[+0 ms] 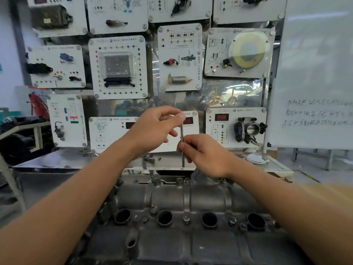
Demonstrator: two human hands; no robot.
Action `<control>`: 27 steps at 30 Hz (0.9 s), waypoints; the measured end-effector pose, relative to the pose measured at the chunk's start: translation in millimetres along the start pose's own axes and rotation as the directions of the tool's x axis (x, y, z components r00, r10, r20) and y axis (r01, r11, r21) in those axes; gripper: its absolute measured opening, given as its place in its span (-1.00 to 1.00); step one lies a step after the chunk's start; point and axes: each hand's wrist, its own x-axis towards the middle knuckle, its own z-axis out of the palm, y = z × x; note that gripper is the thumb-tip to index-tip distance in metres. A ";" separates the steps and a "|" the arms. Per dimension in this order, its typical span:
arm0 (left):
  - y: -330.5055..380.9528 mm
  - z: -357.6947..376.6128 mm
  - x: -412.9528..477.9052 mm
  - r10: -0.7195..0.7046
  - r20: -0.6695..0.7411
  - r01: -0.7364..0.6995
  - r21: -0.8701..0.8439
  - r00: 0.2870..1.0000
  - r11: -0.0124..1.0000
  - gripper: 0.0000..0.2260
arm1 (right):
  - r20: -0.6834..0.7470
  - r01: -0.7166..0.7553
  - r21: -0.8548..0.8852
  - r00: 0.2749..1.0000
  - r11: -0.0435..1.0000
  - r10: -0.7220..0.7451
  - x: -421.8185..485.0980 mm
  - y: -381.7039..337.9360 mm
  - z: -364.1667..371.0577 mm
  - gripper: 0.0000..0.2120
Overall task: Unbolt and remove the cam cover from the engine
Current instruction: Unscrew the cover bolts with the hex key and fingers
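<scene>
The left hand (pixel 152 129) pinched the top of a long bolt (pixel 182 131) and the right hand (pixel 204 155) gripped it lower down. The cover (pixel 191 199) lay below them, apparently still seated, other bolts (pixel 186 219) in it: most work seemingly remained

Two hands up: left hand (pixel 154 129), right hand (pixel 204 155). One thin metal rod (pixel 182 135), pinched by both. Down below, one cam cover (pixel 172 199). Counting the big round holes (pixel 164 218) along it: one, two, three, four. Add one smaller hole (pixel 131 240) nearer the front edge. Small bolts (pixel 186 219) dotted over the cover, too blurred for a firm count. Up on the wall, twelve white panels (pixel 118 66): three rows of four, top row only partly in view. One whiteboard (pixel 313 73) off right.
</scene>
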 end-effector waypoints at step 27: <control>-33.0 4.9 16.6 0.090 0.106 -0.101 0.112 0.990 0.989 -0.86 | 0.064 -0.043 -0.008 0.997 0.999 0.043 -8.0 20.6 5.0 -0.72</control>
